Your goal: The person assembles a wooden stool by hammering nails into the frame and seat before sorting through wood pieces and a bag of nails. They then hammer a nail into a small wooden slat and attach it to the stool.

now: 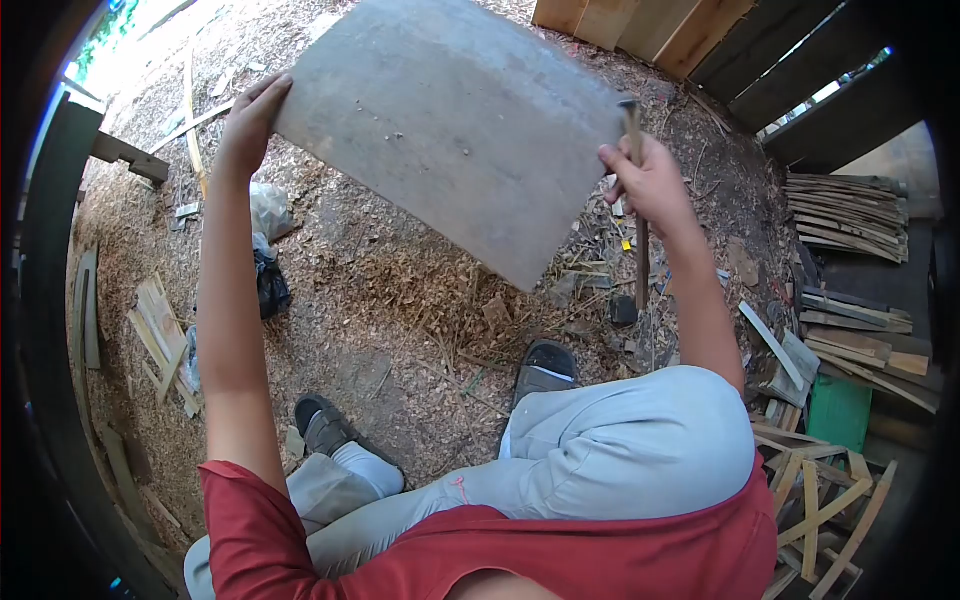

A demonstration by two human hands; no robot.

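Note:
A large flat grey board (440,130) is held up and tilted above the ground, with small crumbs on its surface. My left hand (257,115) grips its left corner, the fingers closed over the edge. At the board's right corner, my right hand (645,180) has its fingers wrapped round the wooden handle of a hammer (642,250), whose small dark head is at the top. Whether the right fingers also touch the board is unclear.
Wood shavings (430,300) cover the ground between my sandalled feet. Plastic bags (270,210) lie at the left, near loose wood strips (160,335). Stacked slats (848,215), a green container (840,412) and a wooden lattice frame (815,515) are at the right.

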